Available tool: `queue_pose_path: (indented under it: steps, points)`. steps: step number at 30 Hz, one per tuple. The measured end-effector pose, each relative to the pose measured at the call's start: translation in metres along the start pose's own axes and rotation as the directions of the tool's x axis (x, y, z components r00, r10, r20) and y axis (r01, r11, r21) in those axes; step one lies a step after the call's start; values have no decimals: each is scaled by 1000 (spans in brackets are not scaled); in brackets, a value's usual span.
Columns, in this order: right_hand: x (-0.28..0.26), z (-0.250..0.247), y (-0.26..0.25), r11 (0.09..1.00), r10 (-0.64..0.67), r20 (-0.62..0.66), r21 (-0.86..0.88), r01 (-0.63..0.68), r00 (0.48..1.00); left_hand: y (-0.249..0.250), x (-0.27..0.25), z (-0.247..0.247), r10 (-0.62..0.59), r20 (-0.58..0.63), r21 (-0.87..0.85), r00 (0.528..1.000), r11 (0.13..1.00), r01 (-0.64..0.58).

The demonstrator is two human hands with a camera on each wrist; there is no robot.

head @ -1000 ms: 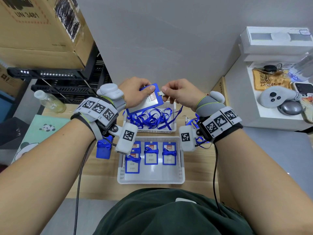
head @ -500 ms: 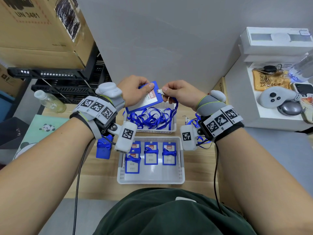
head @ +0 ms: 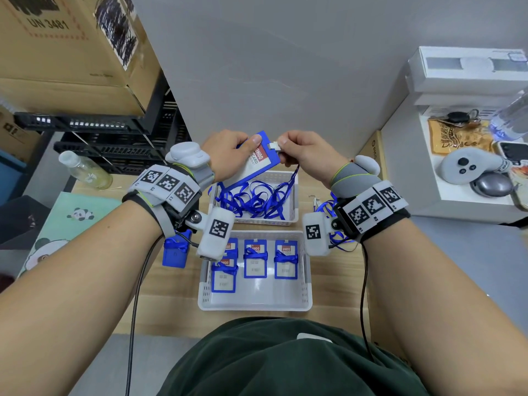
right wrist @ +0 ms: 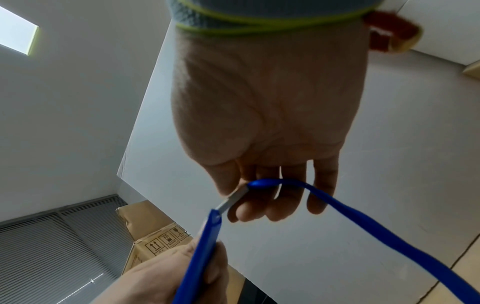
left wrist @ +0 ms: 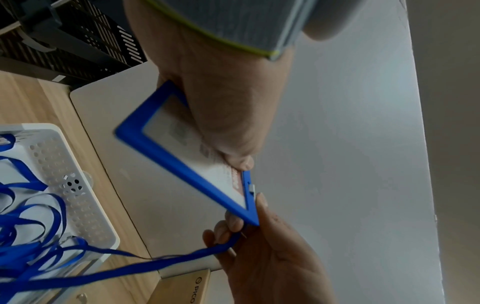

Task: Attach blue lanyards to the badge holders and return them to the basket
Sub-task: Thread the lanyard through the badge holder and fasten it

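Wooden table, two white baskets on it. Near basket holds four badge holders with lanyards wrapped round them. Far basket holds a tangle of loose blue lanyards. Left hand grips a tilted badge holder above the far basket, thumb pressed on its face. Right hand pinches the metal clip at the holder's top edge, other fingers curled; its lanyard trails down into the far basket.

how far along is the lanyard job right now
Done: four badge holders wrapped in lanyards lie in the near basket. In hand: the left hand grips a badge holder while the right hand pinches the lanyard clip at its top slot. Left: loose lanyards fill the far basket, so more probably follow.
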State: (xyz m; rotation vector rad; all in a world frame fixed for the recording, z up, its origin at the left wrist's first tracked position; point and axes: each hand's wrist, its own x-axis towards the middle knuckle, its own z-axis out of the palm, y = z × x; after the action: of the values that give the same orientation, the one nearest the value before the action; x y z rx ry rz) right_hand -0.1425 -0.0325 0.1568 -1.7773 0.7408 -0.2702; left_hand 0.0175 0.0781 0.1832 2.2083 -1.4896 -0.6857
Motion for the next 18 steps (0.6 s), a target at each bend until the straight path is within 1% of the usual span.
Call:
queue_pose_path:
  steps: [2,4,6,8,11,13,15,16,18]
  points:
    - [-1,2,-3,998,-13,-23,64,15,1000,2,0,0,-42,-14,-68,999,997,41]
    - [-3,4,0,996,-30,-41,81,33,999,5,0,0,-113,-49,-167,992,980,103]
    - [-6,6,3,996,-41,-43,83,45,998,8,2,-2,-155,-61,-258,986,957,135]
    - [-8,8,6,996,-48,-30,80,50,998,12,3,-5,-169,-52,-335,984,931,143]
    - [-7,19,3,1000,-25,5,2,25,1000,19,4,-6,-195,-21,-465,981,870,163]
    - [-5,28,-1,999,1,21,36,-2,1000,21,4,-5,-194,3,-519,981,838,168]
    - [-4,34,-6,994,-1,-10,112,2,1000,24,4,-4,-175,16,-522,984,838,158]
    - [-3,35,-7,990,-13,-48,141,20,999,24,4,-4,-173,13,-519,985,840,154]
    - [-2,36,-12,994,-26,-177,103,45,984,25,3,-4,-174,16,-514,985,843,157]
